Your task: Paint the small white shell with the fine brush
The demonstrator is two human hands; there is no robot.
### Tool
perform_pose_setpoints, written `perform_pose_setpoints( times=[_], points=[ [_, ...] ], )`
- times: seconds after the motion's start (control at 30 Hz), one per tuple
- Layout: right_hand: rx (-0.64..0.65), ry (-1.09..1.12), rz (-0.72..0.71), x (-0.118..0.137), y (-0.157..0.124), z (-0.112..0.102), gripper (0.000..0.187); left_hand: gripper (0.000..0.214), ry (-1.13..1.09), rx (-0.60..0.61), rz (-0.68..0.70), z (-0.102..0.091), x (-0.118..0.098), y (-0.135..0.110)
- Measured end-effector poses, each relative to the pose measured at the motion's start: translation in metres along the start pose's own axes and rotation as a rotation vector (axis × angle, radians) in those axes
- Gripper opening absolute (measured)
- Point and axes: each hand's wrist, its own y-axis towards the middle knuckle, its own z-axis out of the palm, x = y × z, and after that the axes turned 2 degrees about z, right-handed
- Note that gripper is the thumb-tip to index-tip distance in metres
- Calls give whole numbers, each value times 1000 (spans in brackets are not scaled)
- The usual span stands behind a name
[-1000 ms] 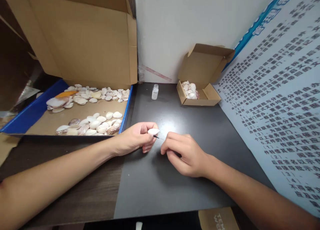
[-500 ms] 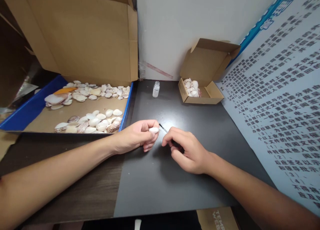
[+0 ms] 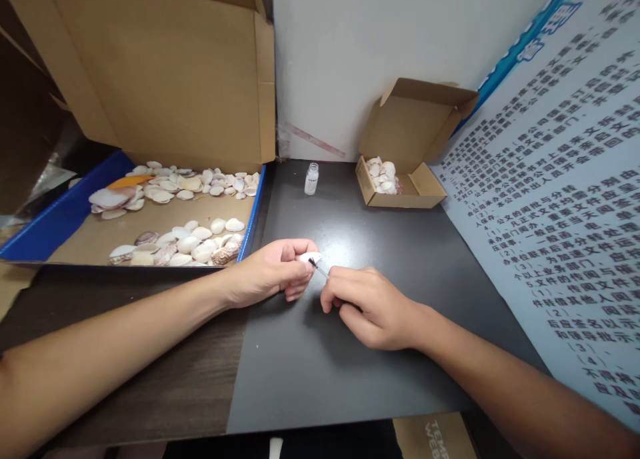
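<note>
Between thumb and fingers, my left hand (image 3: 285,269) pinches a small white seashell (image 3: 311,256). My right hand (image 3: 373,306) is closed on a thin brush (image 3: 321,270), whose dark bristle tip lies against the shell. Most of the brush's handle is hidden by my fingers. Beyond both hands, a small glass bottle (image 3: 311,181) with a label stands upright and uncapped on the dark table (image 3: 350,386).
On the left, a large open box with a blue rim (image 3: 254,212) contains many shells in rows. A small cardboard box (image 3: 425,191) with more shells stands at the back right. A white wall and a printed board (image 3: 565,232) border the table.
The brush tip has moved left and down from beside the shell onto it. The shell is tilted slightly differently in my left hand.
</note>
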Motion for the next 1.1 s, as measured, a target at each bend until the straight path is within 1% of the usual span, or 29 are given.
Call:
perform_pose_setpoints(
  times=[0.07,0.17,0.23,0.5,0.57,0.8,1.0,1.1],
  points=[
    [3,1,29,0,0,0,23,31,-23,7,2,0,0,0],
    [-35,22,90,0,1,-1,22,29,-28,2,6,-1,1,0],
    [-54,37,98,0,2,-1,22,29,-24,-7,3,-1,1,0],
    [-51,18,43,0,1,0,21,27,-47,-12,-17,1,-2,0],
    [-79,16,23,-1,0,1,22,28,-40,-8,-16,1,-2,-1],
    [-257,23,-14,-4,1,2,30,25,-4,-7,-12,-2,-1,-1],
    [-300,31,-48,-5,3,4,44,31,29,-4,-33,-3,-1,-1],
    [-311,25,-53,-5,2,5,46,33,49,-15,-35,-1,-2,-1]
  ],
)
